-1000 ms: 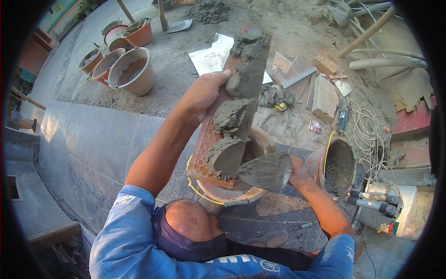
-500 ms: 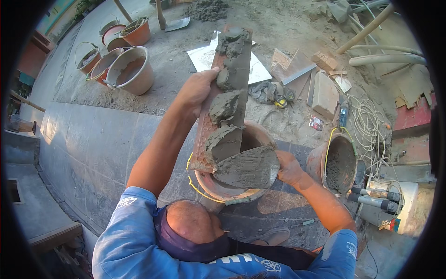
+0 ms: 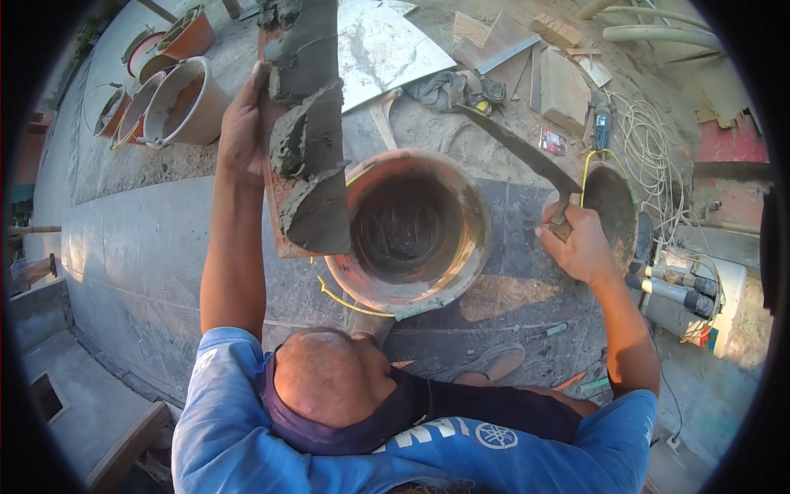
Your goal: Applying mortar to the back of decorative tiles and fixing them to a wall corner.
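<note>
My left hand (image 3: 241, 132) grips a long red textured tile (image 3: 276, 218) upright on the left, with thick lumps of wet grey mortar (image 3: 309, 140) spread along its face. On the right, my right hand (image 3: 580, 247) is closed round the handle of a trowel (image 3: 518, 144), whose mortar-smeared blade points up and to the left, apart from the tile. Between my hands, below the tile and trowel, sits a large round bucket (image 3: 471, 247) with a yellow handle and a dark, mortar-coated inside.
Several buckets (image 3: 193, 115) stand back left. A white sheet (image 3: 395, 58), board offcuts (image 3: 502, 49) and crumpled cloth (image 3: 444, 95) lie behind the bucket. At right are a mortar bucket (image 3: 617, 214), coiled cable (image 3: 650, 148) and pipes (image 3: 675, 292). My sandalled foot (image 3: 498, 362) is below.
The tile has moved left, away from over the bucket, uncovering its inside. The trowel has lifted off the tile and swung up and right, turning more edge-on. The view has shifted.
</note>
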Demonstrator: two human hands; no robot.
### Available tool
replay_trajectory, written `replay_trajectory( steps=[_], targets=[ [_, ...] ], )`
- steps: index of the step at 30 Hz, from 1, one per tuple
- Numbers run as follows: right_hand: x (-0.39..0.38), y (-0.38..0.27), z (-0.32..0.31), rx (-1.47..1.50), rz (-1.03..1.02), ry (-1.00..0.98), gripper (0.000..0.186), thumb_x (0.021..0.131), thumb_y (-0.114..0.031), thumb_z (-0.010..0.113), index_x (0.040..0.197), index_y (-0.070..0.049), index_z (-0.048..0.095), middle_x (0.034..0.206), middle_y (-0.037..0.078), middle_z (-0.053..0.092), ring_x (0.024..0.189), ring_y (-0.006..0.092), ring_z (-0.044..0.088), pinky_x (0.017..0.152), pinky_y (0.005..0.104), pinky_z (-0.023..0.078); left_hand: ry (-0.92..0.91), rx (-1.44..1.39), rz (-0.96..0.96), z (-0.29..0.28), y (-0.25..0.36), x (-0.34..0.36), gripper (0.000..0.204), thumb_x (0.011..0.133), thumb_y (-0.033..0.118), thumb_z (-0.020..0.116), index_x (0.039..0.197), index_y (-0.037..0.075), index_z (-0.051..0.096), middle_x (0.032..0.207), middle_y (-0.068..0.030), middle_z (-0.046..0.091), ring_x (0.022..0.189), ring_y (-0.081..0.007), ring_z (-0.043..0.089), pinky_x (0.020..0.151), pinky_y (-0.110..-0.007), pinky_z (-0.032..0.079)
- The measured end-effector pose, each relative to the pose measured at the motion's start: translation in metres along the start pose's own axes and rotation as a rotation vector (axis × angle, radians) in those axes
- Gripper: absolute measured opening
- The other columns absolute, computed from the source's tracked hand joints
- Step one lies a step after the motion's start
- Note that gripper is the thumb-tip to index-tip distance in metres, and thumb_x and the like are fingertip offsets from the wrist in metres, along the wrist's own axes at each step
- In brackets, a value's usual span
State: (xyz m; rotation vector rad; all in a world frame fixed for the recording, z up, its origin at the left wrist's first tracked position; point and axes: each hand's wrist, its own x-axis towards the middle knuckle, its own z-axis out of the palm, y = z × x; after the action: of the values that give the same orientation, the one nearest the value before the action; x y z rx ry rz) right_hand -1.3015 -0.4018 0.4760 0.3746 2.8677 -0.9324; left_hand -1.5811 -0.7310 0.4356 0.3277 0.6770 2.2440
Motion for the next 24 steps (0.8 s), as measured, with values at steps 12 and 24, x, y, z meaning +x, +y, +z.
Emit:
replay_trajectory(
  steps=[12, 24],
  targets=[
    [0.02, -0.066, 0.1, -0.556, 0.026, -0.711, 0.026, 0.082, -0.009, 0.058, 0.103, 0.007, 0.061, 0.102, 0.023, 0.066, 0.096, 0.0341, 0.066, 0.083, 0.0395, 0.054, 0.071, -0.075, -0.293, -0.086, -0.078, -0.028, 0.061, 0.102, 0.044, 0.028, 0.143, -0.001, 0.031, 0.133, -0.0262, 0.048, 0.118, -0.0397, 0.054, 0.096, -0.053, 0.049],
    [0.041, -0.088, 0.202, -0.619, 0.045, -0.91, 0.029, 0.08, -0.01, 0.061, 0.104, 0.005, 0.068, 0.106, 0.024, 0.067, 0.097, 0.0307, 0.069, 0.076, 0.0371, 0.057, 0.171, -0.009, -0.343, -0.116, -0.088, -0.028, 0.056, 0.103, 0.038, 0.025, 0.138, -0.005, 0.034, 0.125, -0.0281, 0.053, 0.11, -0.0379, 0.06, 0.091, -0.048, 0.054]
  ],
)
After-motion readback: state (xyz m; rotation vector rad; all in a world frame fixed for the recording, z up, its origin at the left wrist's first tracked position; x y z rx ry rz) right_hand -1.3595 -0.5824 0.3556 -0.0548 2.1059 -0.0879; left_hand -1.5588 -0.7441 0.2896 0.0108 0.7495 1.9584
